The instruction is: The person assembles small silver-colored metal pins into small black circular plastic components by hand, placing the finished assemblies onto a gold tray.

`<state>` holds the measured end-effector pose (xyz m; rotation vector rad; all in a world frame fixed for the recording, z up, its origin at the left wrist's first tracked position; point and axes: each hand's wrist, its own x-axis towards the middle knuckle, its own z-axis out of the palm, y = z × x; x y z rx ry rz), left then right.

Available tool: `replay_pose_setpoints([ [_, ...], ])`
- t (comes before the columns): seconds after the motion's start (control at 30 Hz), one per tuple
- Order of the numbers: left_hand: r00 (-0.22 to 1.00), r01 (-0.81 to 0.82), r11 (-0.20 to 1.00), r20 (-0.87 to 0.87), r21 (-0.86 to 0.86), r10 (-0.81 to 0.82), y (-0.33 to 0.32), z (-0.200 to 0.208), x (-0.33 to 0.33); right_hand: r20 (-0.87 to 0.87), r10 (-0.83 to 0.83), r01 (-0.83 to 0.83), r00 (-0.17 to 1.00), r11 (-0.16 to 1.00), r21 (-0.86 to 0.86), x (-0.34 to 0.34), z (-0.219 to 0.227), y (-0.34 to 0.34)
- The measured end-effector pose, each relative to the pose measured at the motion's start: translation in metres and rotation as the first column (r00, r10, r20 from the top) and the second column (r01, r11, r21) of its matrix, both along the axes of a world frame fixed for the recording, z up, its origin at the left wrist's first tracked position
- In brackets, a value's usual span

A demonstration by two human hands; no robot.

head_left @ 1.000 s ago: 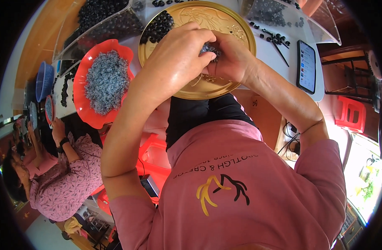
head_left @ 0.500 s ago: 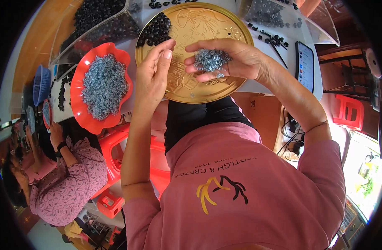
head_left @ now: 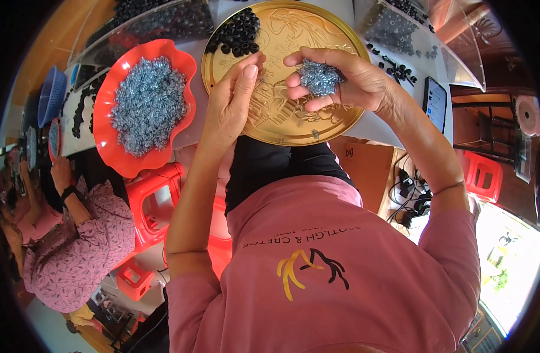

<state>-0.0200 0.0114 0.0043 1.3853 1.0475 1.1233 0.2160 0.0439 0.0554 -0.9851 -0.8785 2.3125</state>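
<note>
My right hand point(head_left: 355, 82) is cupped over the gold tray, cradling a small pile of shiny blue-grey pieces point(head_left: 319, 77) that look like tiny springs. Beside it, my left hand point(head_left: 234, 97) hovers above the tray's left half, thumb and fingers drawn together; whether anything is pinched there is hidden. The round gold tray point(head_left: 267, 120) has an embossed pattern, and a cluster of black ring-like parts point(head_left: 237, 34) lies at its far left. A few loose grey pieces point(head_left: 315, 134) rest by its near rim. Left of the tray, a red wavy-edged bowl point(head_left: 105, 126) is heaped with the same shiny pieces point(head_left: 147, 106).
Clear plastic bins point(head_left: 158, 29) of black parts stand behind the bowl and at the far right. A phone point(head_left: 435, 103) and loose black parts point(head_left: 399, 72) lie right of the tray. A blue basket point(head_left: 51, 97) and another person point(head_left: 84, 247) are at the left.
The view has shifted slightly. My right fingers have curled further, and the pile in that palm is more bunched. My left hand stays beside it, thumb and fingers drawn together.
</note>
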Motion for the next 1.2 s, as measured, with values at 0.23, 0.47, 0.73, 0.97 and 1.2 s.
replay_pose_setpoints([
  [0.23, 1.000, 0.005, 0.999, 0.001, 0.033, -0.006, 0.002, -0.003, -0.001, 0.084, -0.006, -0.001, 0.996, 0.997, 0.076, -0.005, -0.003, 0.002],
  [0.47, 1.000, 0.017, 0.999, -0.019, 0.041, -0.016, 0.003, -0.008, -0.003, 0.233, 0.102, -0.114, 0.967, 0.993, 0.038, -0.006, -0.009, 0.000],
  [0.73, 1.000, 0.007, 0.999, -0.005, 0.043, -0.006, 0.001, -0.006, -0.002, 0.185, 0.128, -0.147, 0.974, 0.985, 0.089, 0.000, 0.006, 0.006],
  [0.97, 0.997, 0.059, 0.998, -0.041, -0.002, -0.059, 0.001, -0.001, -0.007, 0.280, 0.143, -0.176, 0.949, 0.980, 0.097, 0.000, 0.005, 0.003],
  [1.2, 0.994, 0.097, 0.995, -0.048, 0.005, -0.097, 0.001, -0.002, -0.009, 0.286, 0.147, -0.169, 0.947, 0.984, 0.054, 0.002, -0.006, 0.003],
])
